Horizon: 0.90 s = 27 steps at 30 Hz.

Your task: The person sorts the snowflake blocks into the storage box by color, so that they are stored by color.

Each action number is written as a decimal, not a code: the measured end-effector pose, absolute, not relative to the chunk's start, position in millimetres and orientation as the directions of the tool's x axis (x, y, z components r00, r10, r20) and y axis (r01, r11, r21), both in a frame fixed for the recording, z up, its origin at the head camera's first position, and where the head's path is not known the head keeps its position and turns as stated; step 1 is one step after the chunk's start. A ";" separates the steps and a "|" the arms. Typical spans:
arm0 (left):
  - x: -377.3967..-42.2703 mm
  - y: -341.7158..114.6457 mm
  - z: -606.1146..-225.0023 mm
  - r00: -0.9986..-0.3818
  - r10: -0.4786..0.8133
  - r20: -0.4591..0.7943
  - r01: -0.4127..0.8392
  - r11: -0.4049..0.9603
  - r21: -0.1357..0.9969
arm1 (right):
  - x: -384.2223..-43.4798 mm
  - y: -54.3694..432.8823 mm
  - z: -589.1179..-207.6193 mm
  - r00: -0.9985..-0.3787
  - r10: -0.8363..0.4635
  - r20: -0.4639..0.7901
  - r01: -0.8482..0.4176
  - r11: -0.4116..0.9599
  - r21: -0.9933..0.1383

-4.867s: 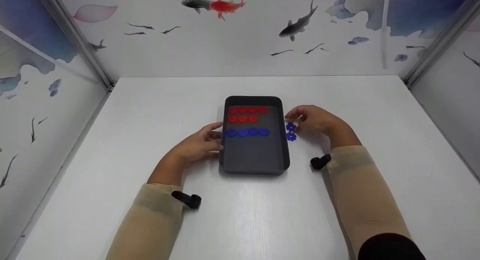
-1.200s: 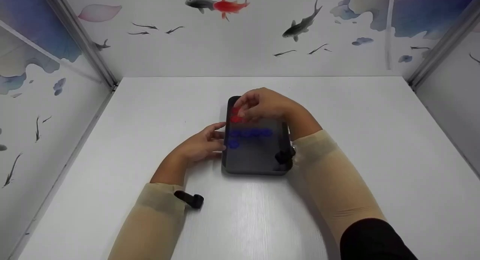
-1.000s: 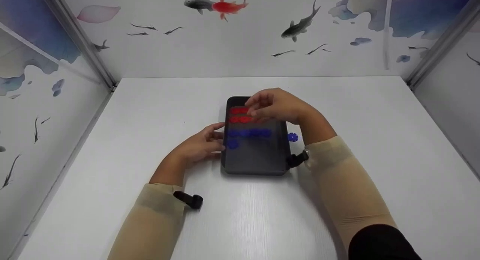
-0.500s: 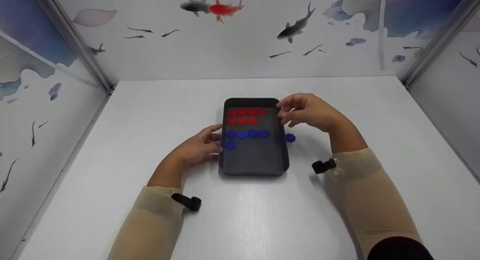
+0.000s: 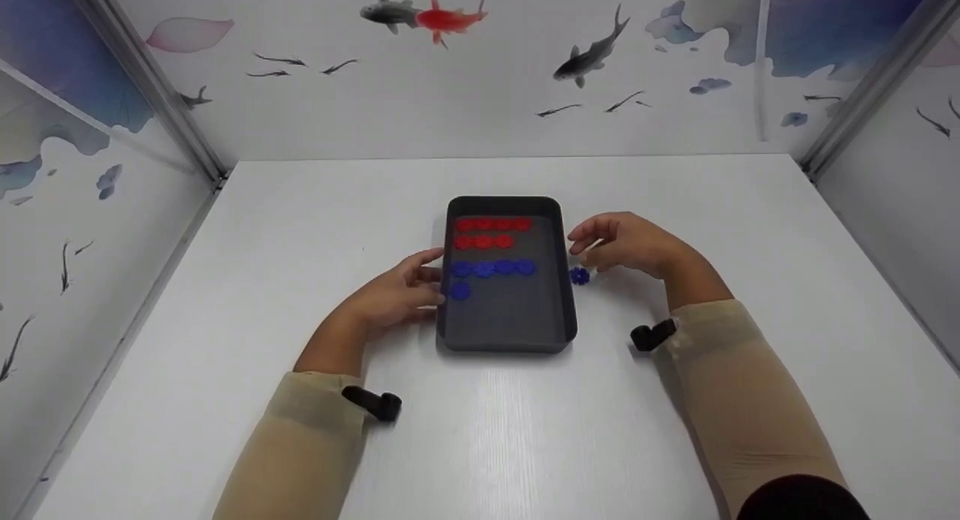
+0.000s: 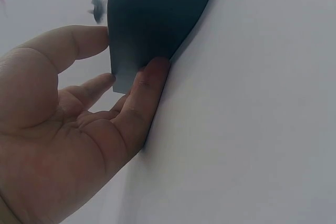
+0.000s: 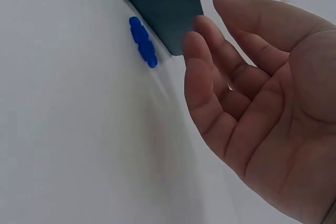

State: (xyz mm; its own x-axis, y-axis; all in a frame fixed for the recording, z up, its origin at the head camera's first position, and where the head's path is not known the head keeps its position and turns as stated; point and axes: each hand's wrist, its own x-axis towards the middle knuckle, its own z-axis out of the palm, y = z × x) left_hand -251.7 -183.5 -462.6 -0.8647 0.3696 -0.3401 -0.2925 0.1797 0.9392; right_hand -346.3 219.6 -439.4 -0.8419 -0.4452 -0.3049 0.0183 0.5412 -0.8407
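Note:
A dark grey rectangular tray [image 5: 510, 321] stands on the white table. Inside lie red flower-shaped discs [image 5: 484, 241] in two rows, with blue ones [image 5: 504, 267] in a row below and a single blue disc [image 5: 460, 291] under that row's left end. My left hand [image 5: 394, 293] rests its fingertips against the tray's left outer wall [image 6: 152, 19]. Right of the tray, one blue notched disc [image 7: 143, 42] lies on the table. Beside and above it hovers my right hand [image 5: 626, 244], fingers loosely bent, with nothing between them in the right wrist view.
The white tabletop [image 5: 465, 445] spreads around the tray. A back wall [image 5: 480, 115] printed with fish and side walls enclose it. Black wrist cameras [image 5: 375, 404] stick out from both sleeves.
A blue disc from the table now lies in the tray, starting a second blue row. My right hand has moved from over the tray back right, then down near the other disc. The left stays.

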 end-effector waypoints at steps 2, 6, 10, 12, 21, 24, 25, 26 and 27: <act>-251.2 -183.9 -462.5 -0.865 0.366 -0.343 -0.295 0.182 0.938 | -347.2 220.3 -444.7 -0.836 -0.445 -0.320 0.019 0.561 -0.828; -250.9 -184.0 -462.6 -0.865 0.365 -0.344 -0.297 0.180 0.938 | -349.3 221.8 -452.5 -0.827 -0.454 -0.330 0.007 0.580 -0.815; -250.8 -184.1 -462.4 -0.861 0.368 -0.350 -0.303 0.180 0.936 | -350.8 223.0 -456.7 -0.812 -0.478 -0.335 -0.035 0.613 -0.789; -251.2 -184.3 -462.4 -0.859 0.371 -0.353 -0.307 0.178 0.935 | -350.6 222.9 -456.7 -0.806 -0.485 -0.340 -0.061 0.639 -0.766; -253.6 -184.4 -462.2 -0.860 0.378 -0.344 -0.299 0.174 0.938 | -347.8 216.4 -451.1 -0.819 -0.460 -0.344 -0.137 0.738 -0.660; -252.9 -184.4 -462.8 -0.860 0.381 -0.340 -0.295 0.172 0.940 | -347.4 215.3 -451.7 -0.825 -0.449 -0.344 -0.138 0.749 -0.648; -252.6 -184.4 -463.1 -0.860 0.381 -0.338 -0.294 0.171 0.940 | -347.3 215.4 -452.2 -0.826 -0.446 -0.344 -0.139 0.753 -0.643; -252.2 -184.3 -463.2 -0.861 0.381 -0.337 -0.292 0.172 0.941 | -347.3 215.5 -452.8 -0.827 -0.443 -0.346 -0.138 0.757 -0.639; -251.7 -184.3 -463.5 -0.861 0.381 -0.337 -0.291 0.174 0.941 | -347.2 215.7 -453.3 -0.827 -0.443 -0.346 -0.140 0.759 -0.636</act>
